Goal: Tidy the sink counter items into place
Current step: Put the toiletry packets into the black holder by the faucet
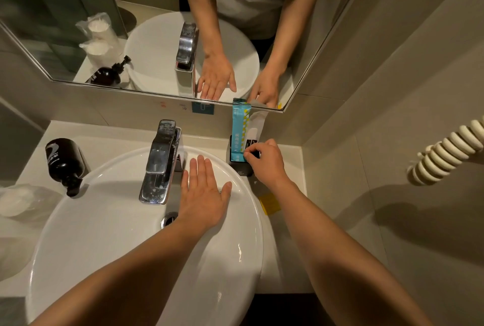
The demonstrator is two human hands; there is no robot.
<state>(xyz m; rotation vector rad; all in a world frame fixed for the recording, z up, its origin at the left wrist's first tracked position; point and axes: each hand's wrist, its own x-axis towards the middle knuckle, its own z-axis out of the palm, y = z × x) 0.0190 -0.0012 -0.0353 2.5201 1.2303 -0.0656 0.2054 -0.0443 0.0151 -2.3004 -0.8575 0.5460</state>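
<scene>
A black holder point(239, 166) stands on the counter right of the white basin point(110, 221), against the back wall. A blue packet point(239, 126) and a white packet point(255, 130) stand upright in it. My right hand point(264, 162) reaches to the holder, fingertips pinched at the lower edge of the white packet. My left hand point(203, 192) lies flat and open over the far rim of the basin, beside the chrome tap point(161, 160). A yellow packet point(269, 202) lies flat on the counter near my right wrist.
A black pump bottle point(64, 160) lies tilted on the left counter. Plastic-wrapped white cups point(18, 201) sit at the far left. The mirror point(157, 24) rises behind the counter. A coiled cream cord point(445, 150) hangs on the right wall.
</scene>
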